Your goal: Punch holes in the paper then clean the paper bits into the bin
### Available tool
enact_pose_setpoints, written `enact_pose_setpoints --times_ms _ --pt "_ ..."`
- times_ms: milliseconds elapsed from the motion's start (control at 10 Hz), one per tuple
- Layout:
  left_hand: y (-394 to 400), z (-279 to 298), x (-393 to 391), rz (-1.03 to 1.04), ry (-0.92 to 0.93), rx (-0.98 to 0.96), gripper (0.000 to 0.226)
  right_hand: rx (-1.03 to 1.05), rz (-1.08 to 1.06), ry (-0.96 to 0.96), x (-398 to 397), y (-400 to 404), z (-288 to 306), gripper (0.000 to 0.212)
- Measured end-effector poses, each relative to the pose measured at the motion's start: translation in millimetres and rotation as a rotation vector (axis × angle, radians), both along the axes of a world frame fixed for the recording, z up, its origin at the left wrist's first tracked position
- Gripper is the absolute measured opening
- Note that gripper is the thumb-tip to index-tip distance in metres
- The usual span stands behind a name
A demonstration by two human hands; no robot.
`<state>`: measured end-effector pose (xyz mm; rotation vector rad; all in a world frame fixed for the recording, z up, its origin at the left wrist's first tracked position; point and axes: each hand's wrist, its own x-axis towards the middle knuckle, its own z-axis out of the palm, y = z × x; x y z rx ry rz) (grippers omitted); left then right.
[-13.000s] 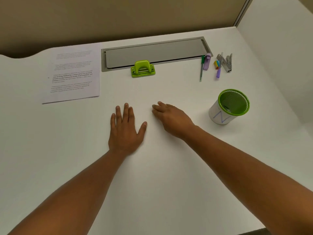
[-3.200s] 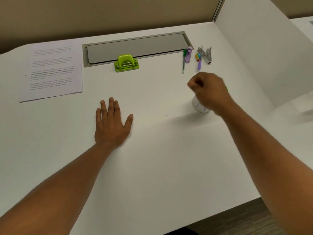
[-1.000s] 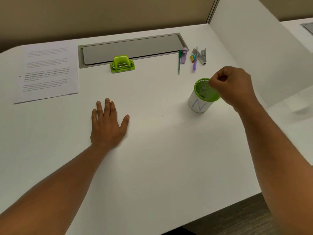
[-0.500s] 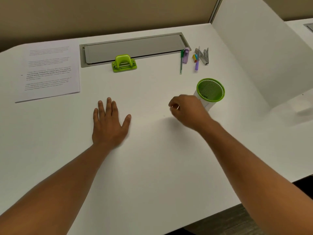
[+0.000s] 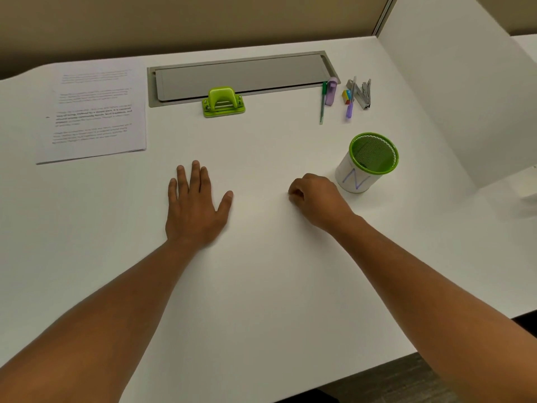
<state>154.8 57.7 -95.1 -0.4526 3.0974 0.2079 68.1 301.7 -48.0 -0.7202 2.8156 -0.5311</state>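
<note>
The paper (image 5: 96, 109) lies at the far left of the counter (image 5: 261, 286), the hole punch (image 5: 223, 102) beyond the flat, spread left hand (image 5: 194, 207). The right hand (image 5: 315, 199) has its grip curled at the counter, likely pinching a paper bit too small to see. Cleanup seems in hand; next comes a short lift right to the bin (image 5: 366, 162), with open room between.

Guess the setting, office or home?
Likely an office cubicle desk: white partition panel, grey cable-tray lid set in the desktop, and a green hole punch near printed paper.
</note>
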Motion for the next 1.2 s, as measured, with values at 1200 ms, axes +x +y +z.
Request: enact_pose_setpoints --times_ms 1200 --pt "1 2 1 0.005 -0.028 0.003 0.084 -0.164 -0.395 0.331 -43 89 96 0.022"
